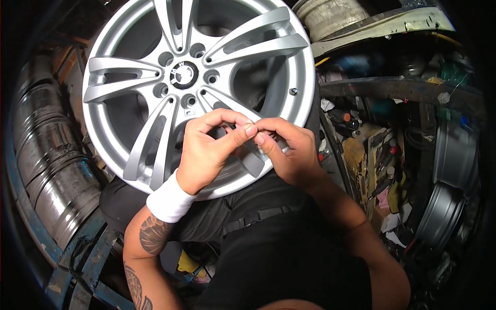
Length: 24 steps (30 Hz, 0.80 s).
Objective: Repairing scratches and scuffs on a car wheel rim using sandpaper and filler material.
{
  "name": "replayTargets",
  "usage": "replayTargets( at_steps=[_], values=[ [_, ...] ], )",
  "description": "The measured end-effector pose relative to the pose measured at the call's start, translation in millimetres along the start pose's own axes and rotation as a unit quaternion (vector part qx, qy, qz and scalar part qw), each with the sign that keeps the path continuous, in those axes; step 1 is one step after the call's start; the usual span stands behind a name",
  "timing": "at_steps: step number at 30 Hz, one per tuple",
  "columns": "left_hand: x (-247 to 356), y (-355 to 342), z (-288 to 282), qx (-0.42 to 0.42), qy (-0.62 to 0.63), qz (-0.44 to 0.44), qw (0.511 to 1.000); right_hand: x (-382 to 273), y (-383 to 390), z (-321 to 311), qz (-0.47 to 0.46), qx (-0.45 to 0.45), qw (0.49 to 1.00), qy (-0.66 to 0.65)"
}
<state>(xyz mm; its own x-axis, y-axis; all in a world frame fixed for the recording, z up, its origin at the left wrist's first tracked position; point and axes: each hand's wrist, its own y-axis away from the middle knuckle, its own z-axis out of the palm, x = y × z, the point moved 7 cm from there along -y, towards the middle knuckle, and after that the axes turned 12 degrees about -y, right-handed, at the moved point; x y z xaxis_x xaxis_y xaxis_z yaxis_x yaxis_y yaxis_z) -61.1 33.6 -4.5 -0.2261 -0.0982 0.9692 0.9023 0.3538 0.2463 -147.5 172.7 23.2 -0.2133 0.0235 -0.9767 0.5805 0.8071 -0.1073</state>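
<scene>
A silver alloy wheel rim (129, 72) with paired spokes rests against my lap, face up. Its round centre cap (184, 75) is ringed by several bolt holes, and a valve stem (293, 91) sticks out at its right edge. My left hand (206, 152), with a white wristband, and my right hand (289, 155) meet over the rim's lower right part. Thumb and fingertips of both hands are pinched together at one spot. Whatever small thing sits between them is too small to make out.
Stacked metal drums (51, 160) stand at the left. A cluttered bench with tools and rags (377, 155) is at the right, with bare steel rims (449, 196) beyond it. A worn tyre (330, 18) lies at the top.
</scene>
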Motion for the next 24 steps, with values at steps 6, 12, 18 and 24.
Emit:
replayTargets(
  at_steps=[6,12,18,24],
  values=[
    [-16,3,9,0.000,0.177,-0.083,0.981,1,10,-6,0.018,0.085,0.995,-0.046],
    [-17,-12,-5,-0.010,-0.046,-0.043,0.998,-4,28,-18,0.079,-0.044,0.985,0.149],
    [0,-16,-17,0.009,-0.096,-0.052,0.994,5,27,-8,0.112,-0.110,0.970,0.184],
    [-2,-11,-11,0.010,-0.140,-0.001,0.990,8,22,1,0.078,-0.157,0.960,0.217]
  ],
)
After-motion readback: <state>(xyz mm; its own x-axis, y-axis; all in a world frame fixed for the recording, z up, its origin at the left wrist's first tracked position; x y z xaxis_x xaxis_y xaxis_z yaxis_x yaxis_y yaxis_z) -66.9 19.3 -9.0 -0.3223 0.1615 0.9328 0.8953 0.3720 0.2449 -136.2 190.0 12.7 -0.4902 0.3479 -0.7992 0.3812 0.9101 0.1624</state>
